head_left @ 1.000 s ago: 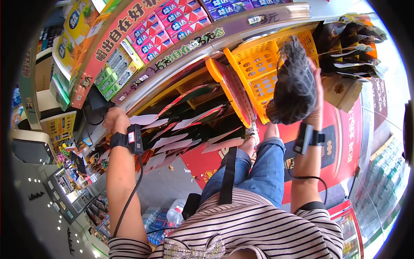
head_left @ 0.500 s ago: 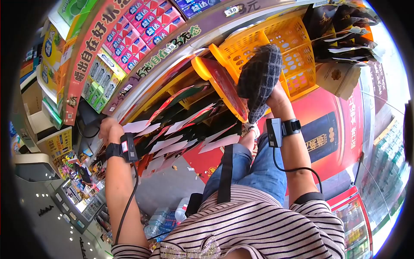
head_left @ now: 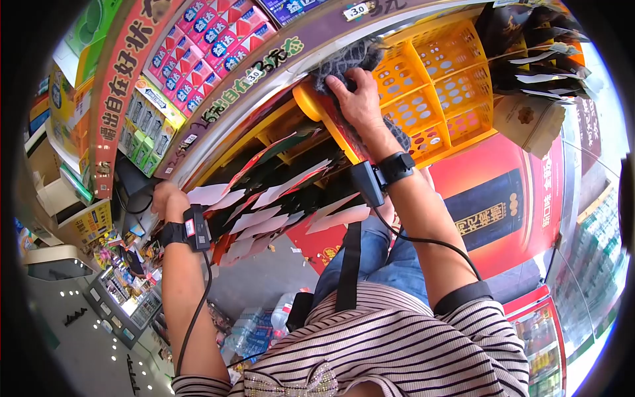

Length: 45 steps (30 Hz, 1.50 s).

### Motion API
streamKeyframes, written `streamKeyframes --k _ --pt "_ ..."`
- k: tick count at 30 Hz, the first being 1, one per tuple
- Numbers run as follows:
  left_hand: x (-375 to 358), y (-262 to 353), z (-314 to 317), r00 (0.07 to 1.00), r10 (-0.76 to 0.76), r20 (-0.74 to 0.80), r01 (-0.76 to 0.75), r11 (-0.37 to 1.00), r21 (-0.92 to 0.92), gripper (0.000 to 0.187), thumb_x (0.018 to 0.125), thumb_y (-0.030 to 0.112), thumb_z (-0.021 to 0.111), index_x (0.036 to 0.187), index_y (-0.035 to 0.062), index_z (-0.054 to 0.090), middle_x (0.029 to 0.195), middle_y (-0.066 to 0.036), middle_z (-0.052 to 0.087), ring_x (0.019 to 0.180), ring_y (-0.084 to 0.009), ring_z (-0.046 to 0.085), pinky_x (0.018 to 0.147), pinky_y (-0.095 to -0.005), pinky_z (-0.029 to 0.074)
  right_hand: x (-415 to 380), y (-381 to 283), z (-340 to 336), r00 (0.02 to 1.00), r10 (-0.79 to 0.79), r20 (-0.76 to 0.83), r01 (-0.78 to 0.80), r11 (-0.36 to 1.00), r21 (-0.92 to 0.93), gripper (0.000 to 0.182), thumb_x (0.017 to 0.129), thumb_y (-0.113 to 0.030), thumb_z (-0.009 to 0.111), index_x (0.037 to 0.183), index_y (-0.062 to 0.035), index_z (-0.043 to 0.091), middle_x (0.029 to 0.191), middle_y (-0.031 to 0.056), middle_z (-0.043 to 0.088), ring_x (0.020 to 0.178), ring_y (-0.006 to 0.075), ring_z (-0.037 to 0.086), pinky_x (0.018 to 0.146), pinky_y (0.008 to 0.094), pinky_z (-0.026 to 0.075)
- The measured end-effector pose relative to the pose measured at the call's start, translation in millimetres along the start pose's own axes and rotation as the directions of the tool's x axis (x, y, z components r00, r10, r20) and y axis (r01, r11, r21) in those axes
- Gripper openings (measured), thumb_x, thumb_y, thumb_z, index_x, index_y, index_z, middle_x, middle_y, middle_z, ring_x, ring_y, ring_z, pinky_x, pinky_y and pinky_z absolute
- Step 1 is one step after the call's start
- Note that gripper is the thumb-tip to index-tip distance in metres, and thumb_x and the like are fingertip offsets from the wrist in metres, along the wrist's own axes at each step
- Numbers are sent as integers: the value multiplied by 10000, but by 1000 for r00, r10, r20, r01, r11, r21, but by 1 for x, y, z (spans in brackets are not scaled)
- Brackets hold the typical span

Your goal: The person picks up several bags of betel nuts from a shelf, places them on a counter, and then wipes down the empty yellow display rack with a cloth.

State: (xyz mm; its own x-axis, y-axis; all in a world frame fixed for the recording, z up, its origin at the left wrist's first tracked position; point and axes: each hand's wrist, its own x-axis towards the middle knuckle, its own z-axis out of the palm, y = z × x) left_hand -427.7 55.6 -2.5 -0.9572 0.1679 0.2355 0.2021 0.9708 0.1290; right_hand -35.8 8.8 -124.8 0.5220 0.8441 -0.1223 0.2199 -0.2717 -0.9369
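My right hand (head_left: 360,99) presses a dark checked cloth (head_left: 350,56) against the front edge of the shelf, at the corner of a yellow perforated basket (head_left: 433,83). The fingers are bent over the cloth, and a loose part of it hangs down behind my wrist. My left hand (head_left: 169,198) is curled at the left end of the price-strip edge, close to a black object (head_left: 135,188). Its fingertips are mostly hidden, so what they grip does not show. Dark packets with pale flaps (head_left: 264,221) fill the rack between my hands.
Pink gum boxes (head_left: 215,43) stand behind the price strip (head_left: 254,76). Dark packets (head_left: 539,53) and a brown cardboard piece (head_left: 529,122) are at the upper right. A red poster panel (head_left: 496,205) lies below the basket. Bottled water packs (head_left: 254,331) sit on the floor.
My right hand has moved up and left with the cloth, from in front of the basket to the shelf edge. My left hand stays at nearly the same place.
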Motion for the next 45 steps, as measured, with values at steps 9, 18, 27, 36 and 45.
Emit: streamKeyframes --k 9,18,27,36,45 --pt "-38 7 -29 995 72 62 -78 991 106 425 745 301 417 957 -67 418 1000 -260 498 916 -377 514 793 -454 410 0 23 -22 861 320 396 -498 687 529 89 707 -59 621 762 -47 552 681 -24 532 599 57 472 556 190 398" --pt "7 -2 0 987 128 98 -152 940 304 446 743 316 414 962 -73 415 994 -262 497 919 -378 513 795 -458 410 -3 8 -16 905 372 204 -423 830 363 235 653 -205 643 756 -11 562 619 40 538 570 115 483 542 259 413" --pt "-3 8 -3 987 102 121 -129 960 246 437 737 306 433 966 -66 427 1035 -272 468 941 -378 505 805 -442 413 -5 -1 -23 932 343 114 -362 882 302 227 623 -186 610 720 17 577 603 68 559 568 131 521 546 272 432" --pt "-9 20 5 969 -245 -43 227 942 -248 466 715 298 453 1000 -64 384 1041 -292 443 934 -383 497 796 -450 411 -27 27 -44 895 444 36 -446 890 93 237 620 -221 620 660 5 561 557 51 532 515 129 479 501 273 409" --pt "-28 25 -27 975 -221 8 218 952 -215 386 696 227 471 989 -17 406 1061 -237 458 940 -344 502 792 -433 415 -87 45 -142 816 537 215 -578 758 302 323 797 -305 533 835 16 540 698 47 555 569 121 508 525 258 417"
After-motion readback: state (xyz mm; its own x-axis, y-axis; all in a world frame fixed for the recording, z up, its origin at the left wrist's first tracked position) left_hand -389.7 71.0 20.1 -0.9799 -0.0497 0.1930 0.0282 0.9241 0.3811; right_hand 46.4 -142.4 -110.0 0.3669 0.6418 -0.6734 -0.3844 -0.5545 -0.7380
